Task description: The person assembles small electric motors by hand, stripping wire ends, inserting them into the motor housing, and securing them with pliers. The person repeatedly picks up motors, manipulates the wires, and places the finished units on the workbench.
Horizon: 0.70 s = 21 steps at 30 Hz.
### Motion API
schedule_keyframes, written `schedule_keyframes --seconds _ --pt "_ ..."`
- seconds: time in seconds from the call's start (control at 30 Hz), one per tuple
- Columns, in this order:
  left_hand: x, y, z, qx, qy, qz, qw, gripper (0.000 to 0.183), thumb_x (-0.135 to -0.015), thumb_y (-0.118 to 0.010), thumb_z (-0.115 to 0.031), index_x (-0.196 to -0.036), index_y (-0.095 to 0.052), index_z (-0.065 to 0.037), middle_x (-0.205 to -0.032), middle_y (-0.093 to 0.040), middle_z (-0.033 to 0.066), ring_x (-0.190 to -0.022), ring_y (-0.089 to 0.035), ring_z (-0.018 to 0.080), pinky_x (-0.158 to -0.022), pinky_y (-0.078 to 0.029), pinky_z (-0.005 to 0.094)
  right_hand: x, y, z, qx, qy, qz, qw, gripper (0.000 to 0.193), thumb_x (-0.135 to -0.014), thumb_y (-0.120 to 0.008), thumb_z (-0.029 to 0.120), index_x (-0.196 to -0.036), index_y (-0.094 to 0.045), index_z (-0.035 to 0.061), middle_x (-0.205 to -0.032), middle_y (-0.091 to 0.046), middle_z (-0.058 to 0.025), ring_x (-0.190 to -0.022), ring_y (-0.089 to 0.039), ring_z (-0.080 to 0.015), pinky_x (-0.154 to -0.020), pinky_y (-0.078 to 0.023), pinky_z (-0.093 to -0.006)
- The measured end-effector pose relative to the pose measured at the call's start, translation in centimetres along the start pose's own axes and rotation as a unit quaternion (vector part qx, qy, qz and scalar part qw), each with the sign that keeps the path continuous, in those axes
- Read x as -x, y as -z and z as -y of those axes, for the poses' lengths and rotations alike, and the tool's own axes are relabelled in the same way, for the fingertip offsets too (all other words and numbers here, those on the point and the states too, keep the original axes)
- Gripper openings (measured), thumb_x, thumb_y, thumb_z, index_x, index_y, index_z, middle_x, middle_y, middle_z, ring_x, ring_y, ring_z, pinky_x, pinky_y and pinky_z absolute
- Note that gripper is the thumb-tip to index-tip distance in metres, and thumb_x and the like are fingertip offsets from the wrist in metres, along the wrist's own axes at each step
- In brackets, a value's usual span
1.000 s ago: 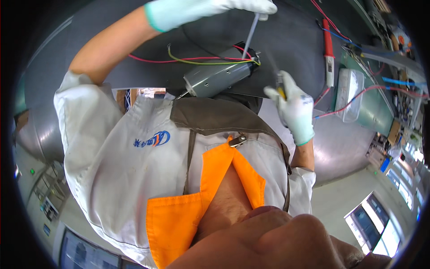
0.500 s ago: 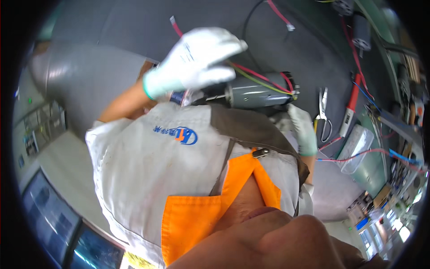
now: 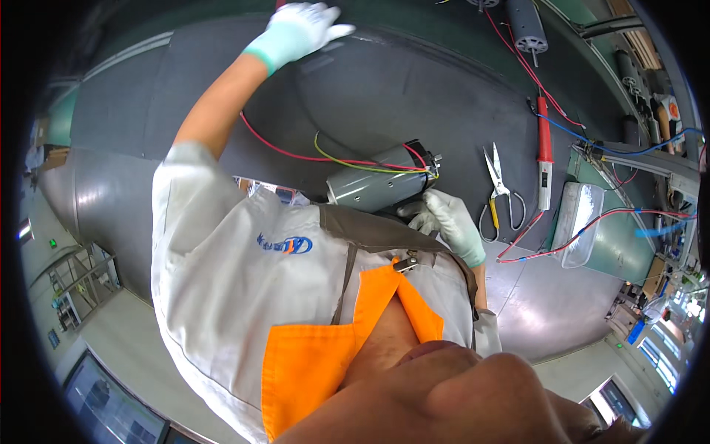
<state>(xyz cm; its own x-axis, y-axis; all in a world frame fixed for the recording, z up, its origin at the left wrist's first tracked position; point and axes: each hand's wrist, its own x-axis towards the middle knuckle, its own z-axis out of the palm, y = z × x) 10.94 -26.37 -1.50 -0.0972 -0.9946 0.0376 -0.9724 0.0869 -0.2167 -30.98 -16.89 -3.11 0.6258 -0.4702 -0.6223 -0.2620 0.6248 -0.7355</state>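
Observation:
A grey cylindrical electric motor (image 3: 373, 181) lies close in front of my apron, its black end cap and terminals toward the right. A red wire and a yellow-green wire run leftward from that end. My right hand (image 3: 452, 222), in a white glove, is curled at the underside of the motor's terminal end, with the fingertips partly hidden. Far to the upper left my gloved left hand (image 3: 299, 33) reaches over the dark work surface (image 3: 414, 85). Its fingers are apart, somewhat blurred, and I see nothing held in them.
Yellow-and-metal scissors (image 3: 500, 189) lie right of the motor. Beyond them are a red-handled soldering iron (image 3: 545, 140) with its cord and a clear-topped tray (image 3: 578, 222). Another grey motor (image 3: 526, 26) with red wires sits at the far right, near a metal frame.
My left hand has swung from above the motor to the far upper left. My right hand stays by the motor's terminal end. The head view has shifted, and the motor appears more tilted.

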Motion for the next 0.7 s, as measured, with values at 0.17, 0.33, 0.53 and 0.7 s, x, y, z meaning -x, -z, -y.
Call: schedule_keyframes --seconds 0.17,0.33,0.53,0.7 --pt "11.1 2.3 -7.5 0.437 -0.036 -0.059 0.897 0.049 -0.096 -0.058 -0.029 -0.137 -0.059 -0.002 -0.136 -0.061 0.0240 -0.122 -0.059 0.0405 -0.106 -0.046 0.0474 -1.7 -0.6 -0.3 -0.077 -0.027 0.013 0.997 0.050 -0.103 -0.064 0.039 -0.117 -0.062 -0.0089 -0.103 -0.073 -0.0163 -0.076 -0.071 -0.0187 -0.064 -0.058 -0.0277" --pt "15.9 -1.2 -15.7 0.551 -0.055 -0.187 0.812 0.054 -0.093 -0.062 -0.025 -0.139 -0.055 0.003 -0.133 -0.060 0.0231 -0.124 -0.057 0.0445 -0.106 -0.046 0.0502 -3.5 -2.9 3.2 -0.125 0.030 0.018 0.992 0.046 -0.102 -0.065 0.036 -0.117 -0.061 -0.0073 -0.098 -0.070 -0.0146 -0.083 -0.072 -0.0207 -0.071 -0.061 -0.0309" --pt "0.2 -3.0 -11.4 0.427 0.139 -0.375 0.811 0.043 -0.102 -0.058 -0.028 -0.135 -0.059 0.001 -0.126 -0.062 0.0263 -0.117 -0.060 0.0409 -0.099 -0.050 0.0464 -18.5 -0.2 14.0 0.142 0.281 -0.108 0.943 0.043 -0.097 -0.063 0.035 -0.114 -0.065 -0.0044 -0.101 -0.067 -0.0108 -0.092 -0.069 -0.0222 -0.076 -0.061 -0.0366" --pt "-16.2 -5.9 -2.0 0.576 0.345 -0.159 0.723 0.058 -0.096 -0.064 -0.048 -0.127 -0.061 0.000 -0.107 -0.069 0.0194 -0.094 -0.071 0.0351 -0.081 -0.055 0.0411 -23.6 0.9 16.8 0.225 0.339 -0.199 0.891 0.058 -0.096 -0.063 0.035 -0.140 -0.056 -0.0021 -0.125 -0.070 -0.0215 -0.117 -0.067 -0.0263 -0.097 -0.051 -0.0338"
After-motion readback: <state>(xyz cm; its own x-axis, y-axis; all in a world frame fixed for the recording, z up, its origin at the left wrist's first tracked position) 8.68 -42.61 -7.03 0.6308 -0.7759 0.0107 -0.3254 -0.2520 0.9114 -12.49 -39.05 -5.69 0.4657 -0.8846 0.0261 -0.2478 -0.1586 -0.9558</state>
